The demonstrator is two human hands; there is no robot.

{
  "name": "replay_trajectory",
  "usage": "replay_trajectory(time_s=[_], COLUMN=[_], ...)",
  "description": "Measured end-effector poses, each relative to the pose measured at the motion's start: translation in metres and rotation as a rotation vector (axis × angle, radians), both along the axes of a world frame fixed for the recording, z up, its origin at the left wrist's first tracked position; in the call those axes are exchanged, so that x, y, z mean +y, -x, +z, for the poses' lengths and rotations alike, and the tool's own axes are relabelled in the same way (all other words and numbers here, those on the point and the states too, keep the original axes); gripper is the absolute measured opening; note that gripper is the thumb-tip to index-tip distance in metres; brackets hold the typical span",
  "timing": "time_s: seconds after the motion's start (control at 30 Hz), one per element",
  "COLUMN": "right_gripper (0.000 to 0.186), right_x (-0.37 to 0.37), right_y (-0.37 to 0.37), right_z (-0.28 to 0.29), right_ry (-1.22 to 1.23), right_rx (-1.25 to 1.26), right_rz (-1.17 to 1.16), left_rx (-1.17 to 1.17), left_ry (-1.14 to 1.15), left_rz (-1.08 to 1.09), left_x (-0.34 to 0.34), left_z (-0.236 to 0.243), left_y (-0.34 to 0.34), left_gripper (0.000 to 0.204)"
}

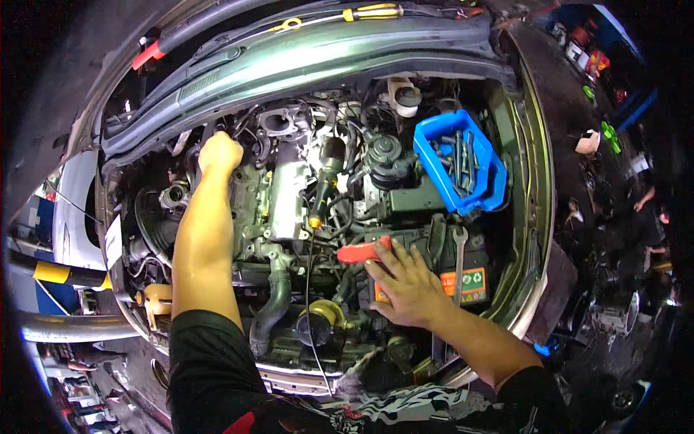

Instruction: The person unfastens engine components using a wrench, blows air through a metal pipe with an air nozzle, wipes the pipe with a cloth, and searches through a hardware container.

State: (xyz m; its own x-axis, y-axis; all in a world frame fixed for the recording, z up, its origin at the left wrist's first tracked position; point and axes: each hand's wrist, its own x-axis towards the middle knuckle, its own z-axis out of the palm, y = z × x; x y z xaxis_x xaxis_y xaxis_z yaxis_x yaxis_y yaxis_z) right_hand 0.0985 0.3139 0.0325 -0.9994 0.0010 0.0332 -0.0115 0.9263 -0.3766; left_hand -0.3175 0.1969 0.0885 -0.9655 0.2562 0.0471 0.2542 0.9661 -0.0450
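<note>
My left hand (220,153) reaches deep into the back left of an open engine bay, beside the engine (249,195). Its fingers are curled closed, and whatever they grip is hidden below the fist. My right hand (408,286) lies with fingers spread on the car battery (473,249) at the front right. Its fingertips touch a red cover (363,250) on top of the battery. Just right of that hand a combination wrench (460,257) lies across the battery. A black and yellow work light (327,177) rests on the engine between my arms.
A blue bin (439,186) of sockets and metal tools sits at the back right. A cord (309,289) runs from the light toward me. A thick radiator hose (271,315) bends at the front. A yellow-handled screwdriver (372,12) lies beyond the cowl (311,61).
</note>
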Motion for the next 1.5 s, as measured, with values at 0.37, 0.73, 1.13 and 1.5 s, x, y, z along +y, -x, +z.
replay_trajectory(time_s=[0.37,0.73,1.13,1.5], right_gripper=[0.077,0.073,0.058,0.057], right_x=[-0.003,0.004,0.050,0.244], right_y=[-0.007,-0.011,-0.032,-0.034], right_z=[-0.004,-0.003,0.010,0.049], right_ry=[-0.011,-0.014,0.429,-0.033], right_rx=[-0.021,-0.051,0.259,0.351], right_rz=[-0.024,0.008,-0.038,0.086], left_rx=[-0.001,0.040,-0.072,0.108], left_ry=[-0.193,0.009,-0.898,-0.541], left_rz=[0.106,-0.086,-0.291,-0.330], left_x=[0.019,-0.084,0.004,0.203], left_z=[-0.010,-0.042,0.022,-0.018], left_y=[-0.018,-0.022,-0.325,-0.413], left_gripper=[0.042,0.024,0.036,0.035])
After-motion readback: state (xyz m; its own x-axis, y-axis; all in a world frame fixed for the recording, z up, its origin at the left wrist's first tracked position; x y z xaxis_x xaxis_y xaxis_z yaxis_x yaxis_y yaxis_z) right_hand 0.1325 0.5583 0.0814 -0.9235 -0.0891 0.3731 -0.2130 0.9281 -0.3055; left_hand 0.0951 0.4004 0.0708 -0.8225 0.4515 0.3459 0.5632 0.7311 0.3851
